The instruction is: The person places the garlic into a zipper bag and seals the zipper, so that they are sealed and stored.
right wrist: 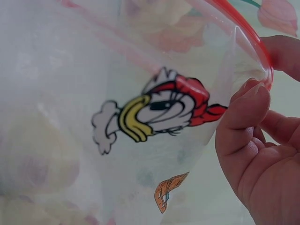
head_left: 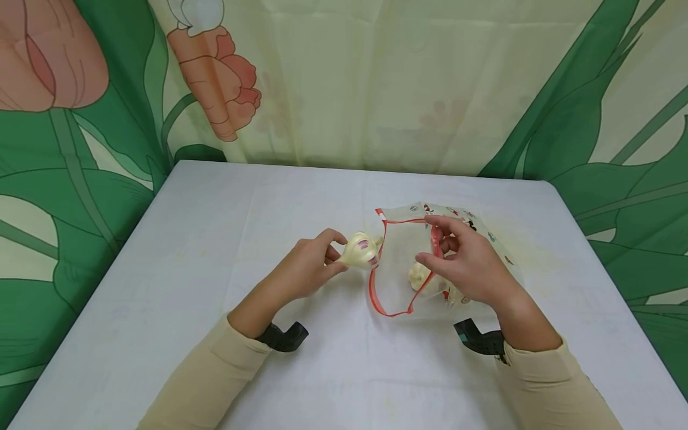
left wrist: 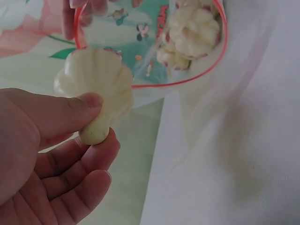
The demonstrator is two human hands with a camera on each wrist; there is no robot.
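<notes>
My left hand (head_left: 309, 266) pinches a garlic bulb (head_left: 360, 251) by its stem, thumb on one side and fingers on the other. The bulb is cream with purplish patches and hangs right at the mouth of a clear zip bag (head_left: 400, 212). Red strips line the bag's opening, which gapes toward the left hand. At the opposite side of that mouth, my right hand (head_left: 473, 257) grips the red rim (right wrist: 265, 58) between thumb and fingers. Inside lie more garlic bulbs (left wrist: 194, 30), partly hidden by the printed plastic.
A white cloth covers the table (head_left: 269, 209). Behind it hangs a curtain (head_left: 376, 89) with large flowers and green leaves. Cartoon figures (right wrist: 164, 105) are printed on the bag's side. Each wrist carries a black strap mount (head_left: 285, 337).
</notes>
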